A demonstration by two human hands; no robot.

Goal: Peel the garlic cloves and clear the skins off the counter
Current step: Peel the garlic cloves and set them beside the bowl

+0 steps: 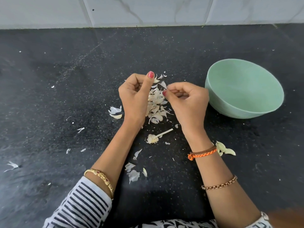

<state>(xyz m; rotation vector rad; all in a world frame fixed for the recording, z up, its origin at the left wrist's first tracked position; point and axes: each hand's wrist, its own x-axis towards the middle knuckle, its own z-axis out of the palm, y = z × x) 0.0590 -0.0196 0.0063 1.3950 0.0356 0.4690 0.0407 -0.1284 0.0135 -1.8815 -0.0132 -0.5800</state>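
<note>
My left hand (134, 94) is held above the black counter (65, 96) with its fingers curled, pinching a small garlic clove (156, 81) at the thumb tip. My right hand (185, 99) is just to its right, thumb and forefinger pinching a thin strip of skin (164, 85). Below and between both hands lies a pile of white garlic skins (156, 106). Unpeeled cloves lie at the left (116, 112) and by my right wrist (225, 149). A bare garlic stem (158, 136) lies nearer to me.
A pale green bowl (243, 89) stands on the counter right of my right hand, tilted open toward me, its inside looking bare. Loose skin flakes (133, 173) are scattered across the counter. A white tiled wall (148, 10) runs along the back.
</note>
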